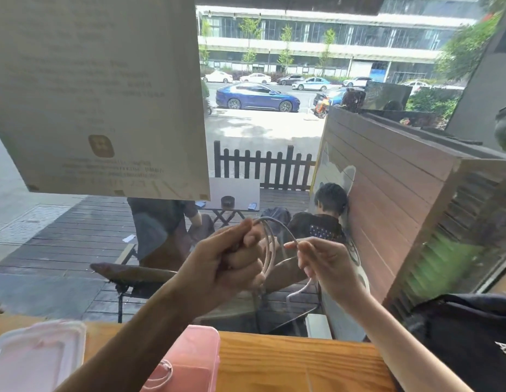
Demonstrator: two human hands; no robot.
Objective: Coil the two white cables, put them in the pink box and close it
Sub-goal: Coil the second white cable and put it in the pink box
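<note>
My left hand (232,261) grips several loops of a white cable (270,250), held up in front of the window. My right hand (322,261) pinches the same cable a little to the right; its loose end hangs down below that hand. Under my left forearm the pink box (198,352) stands open on the wooden counter. A second white cable (162,374) lies coiled inside it. The clear pink-tinted lid (36,357) rests on the counter at the left.
The wooden counter (297,363) runs along a window. A dark bag (467,340) lies at the right end. A paper notice (99,94) is stuck on the glass at upper left. Outside are a deck, chairs, a small table and seated people.
</note>
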